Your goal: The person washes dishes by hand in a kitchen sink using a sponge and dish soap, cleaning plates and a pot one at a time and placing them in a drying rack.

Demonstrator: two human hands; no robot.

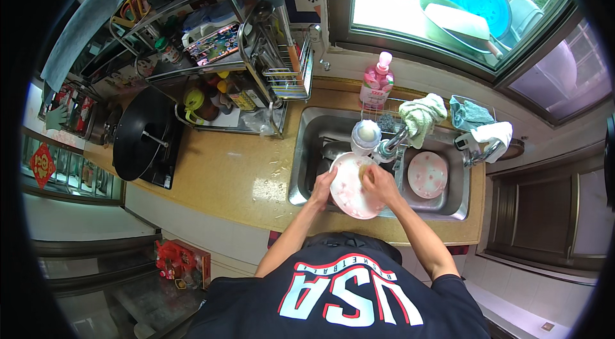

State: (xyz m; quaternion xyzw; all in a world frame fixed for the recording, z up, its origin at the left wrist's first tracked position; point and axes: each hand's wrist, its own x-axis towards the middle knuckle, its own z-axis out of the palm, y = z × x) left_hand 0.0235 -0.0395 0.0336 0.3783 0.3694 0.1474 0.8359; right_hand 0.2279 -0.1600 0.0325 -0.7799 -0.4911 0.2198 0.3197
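My left hand (321, 190) grips the left rim of a white plate with a pink pattern (347, 190), tilted over the left basin of the steel double sink (307, 123). Pressed to the plate's face, my right hand (382, 185) holds a yellowish scrubbing pad (363, 172), mostly hidden by the fingers. A similar pink-patterned plate (427, 175) lies in the right basin. Dark cookware (335, 149) sits in the left basin, partly covered by the plate and my hands. Just beyond the plate stands a clear cup with something white in it (366, 135).
Behind the sink are a pink pump bottle (377, 82), a steel-wool ball (386, 122) and a faucet (391, 144) draped with a green cloth (423, 113). A metal rack (230, 67) with bottles and a lit phone (214, 44) stands left, near a black wok (139, 135) on a stove.
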